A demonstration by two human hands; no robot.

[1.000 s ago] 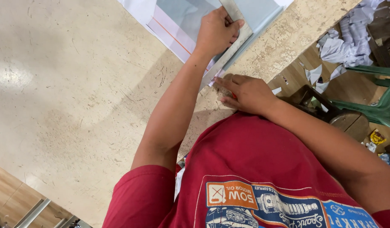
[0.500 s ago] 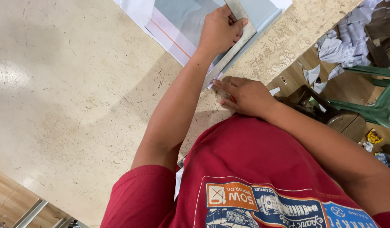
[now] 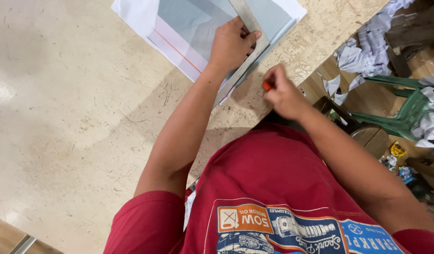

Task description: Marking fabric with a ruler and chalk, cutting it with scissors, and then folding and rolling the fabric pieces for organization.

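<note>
A flat metal ruler lies slantwise across a stack of pale paper sheets — smooth, grey-blue and white, one with an orange line — near the far edge of a speckled stone table. The left hand presses the ruler down, fingers spread over it. The right hand is pinched around a small orange-tipped tool just beside the ruler's near end. Crumpled paper scraps and a green plastic chair sit beyond the table.
</note>
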